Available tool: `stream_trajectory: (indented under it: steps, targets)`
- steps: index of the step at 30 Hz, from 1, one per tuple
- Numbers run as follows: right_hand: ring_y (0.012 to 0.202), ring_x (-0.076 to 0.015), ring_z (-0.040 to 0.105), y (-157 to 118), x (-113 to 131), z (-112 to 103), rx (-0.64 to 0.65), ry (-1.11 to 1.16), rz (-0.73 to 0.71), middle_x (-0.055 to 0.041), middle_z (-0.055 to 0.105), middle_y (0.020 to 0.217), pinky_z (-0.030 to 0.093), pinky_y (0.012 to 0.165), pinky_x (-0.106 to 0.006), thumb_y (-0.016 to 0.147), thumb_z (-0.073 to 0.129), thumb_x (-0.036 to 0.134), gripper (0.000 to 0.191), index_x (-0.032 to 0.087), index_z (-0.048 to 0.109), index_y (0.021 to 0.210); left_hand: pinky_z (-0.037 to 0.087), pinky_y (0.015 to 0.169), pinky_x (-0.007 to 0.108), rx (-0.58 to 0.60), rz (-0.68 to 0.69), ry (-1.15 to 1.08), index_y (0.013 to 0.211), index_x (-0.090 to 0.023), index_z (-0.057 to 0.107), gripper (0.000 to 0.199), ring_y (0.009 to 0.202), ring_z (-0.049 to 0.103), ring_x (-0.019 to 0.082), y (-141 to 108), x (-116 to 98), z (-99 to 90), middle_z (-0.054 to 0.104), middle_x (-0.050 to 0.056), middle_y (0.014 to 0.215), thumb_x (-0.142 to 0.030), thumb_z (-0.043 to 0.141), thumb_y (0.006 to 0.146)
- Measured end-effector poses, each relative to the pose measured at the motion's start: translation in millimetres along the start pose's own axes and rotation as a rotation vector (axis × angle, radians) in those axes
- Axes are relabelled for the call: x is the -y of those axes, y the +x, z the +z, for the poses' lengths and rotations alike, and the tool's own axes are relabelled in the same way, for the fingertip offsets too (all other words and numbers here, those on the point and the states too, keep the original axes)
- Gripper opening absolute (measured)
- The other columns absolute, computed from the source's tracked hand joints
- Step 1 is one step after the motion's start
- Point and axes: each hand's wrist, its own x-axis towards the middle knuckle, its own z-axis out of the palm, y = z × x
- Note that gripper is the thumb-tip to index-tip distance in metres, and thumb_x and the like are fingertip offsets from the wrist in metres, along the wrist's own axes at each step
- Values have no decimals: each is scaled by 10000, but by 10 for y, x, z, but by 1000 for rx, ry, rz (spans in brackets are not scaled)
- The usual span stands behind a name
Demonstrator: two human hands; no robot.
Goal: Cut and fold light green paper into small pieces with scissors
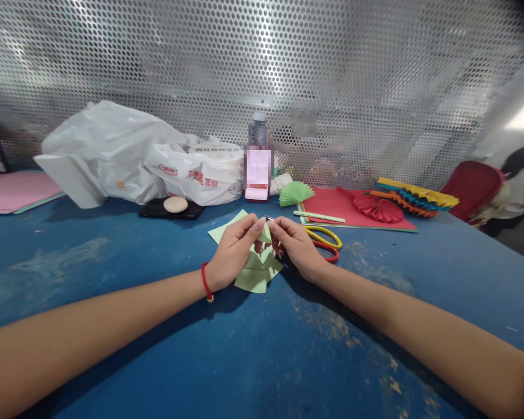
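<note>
Left hand (233, 250) and right hand (301, 249) pinch a small green paper (266, 234)

Both hands meet above the blue table (253, 355), thumbs against fingers, with the small green paper between them. The tabletop is scuffed (pale and tan smudges everywhere, well-used). Just below the fingers lie loose green sheets (251, 280); beside the right hand are yellow and red handles (329, 234), partly hidden.

Farther back, a green fan (296, 194) touches a red paper stack (327, 203) that carries a red pleated piece (378, 208). A lit phone (258, 174) stands upright in front of a bottle (258, 132), near white plastic bags (109, 151). Behind rises a perforated metal wall (227, 64), with a red chair (474, 186) off to the right.
</note>
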Motion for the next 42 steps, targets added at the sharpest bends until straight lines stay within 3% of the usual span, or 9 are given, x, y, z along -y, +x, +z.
stream_trajectory:
  steps: [3, 8, 13, 24, 30, 37, 42]
  targets:
    - [508, -90, 475, 22, -32, 0, -4, 2, 23, 45, 537, 628, 374, 486, -215, 811, 670, 541, 373, 195, 552, 740, 393, 560, 229, -3, -6, 20, 629, -172, 496, 406, 550, 473, 105, 1, -2, 1, 502, -25, 586, -429, 504, 944]
    - [513, -105, 509, 29, -32, 3, -8, 71, 61, 29, 554, 639, 379, 463, -222, 855, 534, 650, 454, 201, 556, 788, 379, 544, 228, -32, -35, 68, 618, -174, 482, 389, 526, 456, 102, 6, 23, 0, 496, -32, 552, -398, 508, 935]
    - [531, -88, 507, -9, 32, 10, 16, 32, 49, 38, 565, 675, 368, 466, -205, 764, 732, 507, 353, 193, 588, 839, 379, 548, 233, -44, -44, 103, 631, -171, 501, 368, 534, 474, 108, 15, 59, -4, 510, -28, 558, -385, 503, 931]
    - [499, -75, 494, -1, 9, -15, -72, 92, 46, 44, 581, 623, 350, 466, -192, 760, 740, 406, 269, 189, 582, 775, 425, 528, 230, -77, -104, -6, 656, -177, 507, 420, 525, 511, 110, 29, 9, 18, 522, -18, 596, -468, 422, 947]
    - [510, -84, 486, -3, 19, -21, -89, 72, 28, 48, 560, 615, 352, 478, -203, 752, 729, 378, 239, 186, 587, 769, 369, 498, 205, -12, -126, -27, 625, -175, 454, 364, 528, 474, 91, 6, 44, 19, 483, -46, 569, -404, 634, 844]
    - [508, -83, 445, -9, 29, -16, -100, 160, 38, 54, 521, 601, 334, 483, -211, 738, 745, 392, 267, 187, 575, 745, 476, 613, 224, 50, -162, -209, 686, -167, 491, 291, 634, 568, 109, 42, 54, 14, 504, -42, 652, -363, 655, 827]
    - [517, -90, 446, -12, 32, -18, -112, 185, 68, 47, 518, 623, 327, 489, -223, 764, 726, 444, 293, 195, 572, 748, 485, 616, 232, 36, -185, -206, 665, -174, 449, 339, 626, 538, 105, 53, 64, 16, 448, -51, 654, -390, 664, 814]
